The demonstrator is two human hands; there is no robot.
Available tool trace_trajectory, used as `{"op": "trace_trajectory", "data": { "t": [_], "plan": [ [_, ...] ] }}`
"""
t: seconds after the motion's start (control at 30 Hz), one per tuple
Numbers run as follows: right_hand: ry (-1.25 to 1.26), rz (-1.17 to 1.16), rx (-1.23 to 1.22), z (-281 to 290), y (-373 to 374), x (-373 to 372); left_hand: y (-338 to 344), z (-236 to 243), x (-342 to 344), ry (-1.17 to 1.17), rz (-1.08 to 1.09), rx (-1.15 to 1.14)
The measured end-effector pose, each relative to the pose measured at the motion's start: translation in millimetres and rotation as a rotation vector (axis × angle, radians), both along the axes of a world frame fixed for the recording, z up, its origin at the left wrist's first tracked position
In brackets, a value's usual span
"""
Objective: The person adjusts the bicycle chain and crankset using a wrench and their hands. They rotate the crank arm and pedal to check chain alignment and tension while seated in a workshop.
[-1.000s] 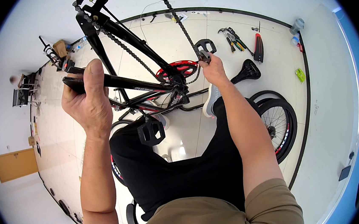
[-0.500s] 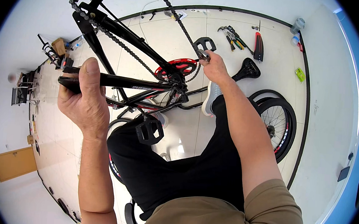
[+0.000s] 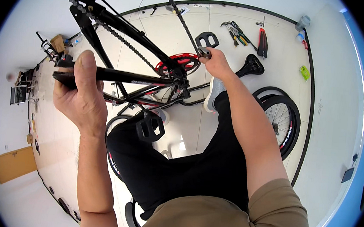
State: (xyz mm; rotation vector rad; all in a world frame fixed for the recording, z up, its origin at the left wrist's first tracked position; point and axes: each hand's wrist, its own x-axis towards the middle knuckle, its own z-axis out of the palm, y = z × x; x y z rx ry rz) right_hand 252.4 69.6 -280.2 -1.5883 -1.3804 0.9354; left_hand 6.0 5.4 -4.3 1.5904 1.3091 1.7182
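Observation:
A black bicycle frame with red accents slants across the view above my legs. My left hand is closed round the end of one of its black tubes, thumb pointing up. My right hand is closed on a short grey metal piece beside the chain, near a black pedal; the fingers hide most of the piece. The dark chain runs from the top of the view down to the red-and-black chainring. Another black pedal sits over my left knee.
On the floor to the right lie a black saddle, pliers and other hand tools, a red-and-black fender-like piece and wheels. A tan board stands at the left wall. Bottles stand in the far right corner.
My left hand and the frame have shifted slightly left and up in the view. The grey metal piece in my right hand has turned a little; both grips stay closed.

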Motion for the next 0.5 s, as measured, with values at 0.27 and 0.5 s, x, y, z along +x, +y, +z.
{"op": "trace_trajectory", "data": {
  "t": [0.27,0.5],
  "plan": [
    [-0.075,0.007,-0.088,-3,1,4,0,2,3,-0.038,-0.033,0.004],
    [-0.150,-0.025,-0.132,-8,3,2,0,2,2,-0.009,-0.042,0.005]
  ]
}}
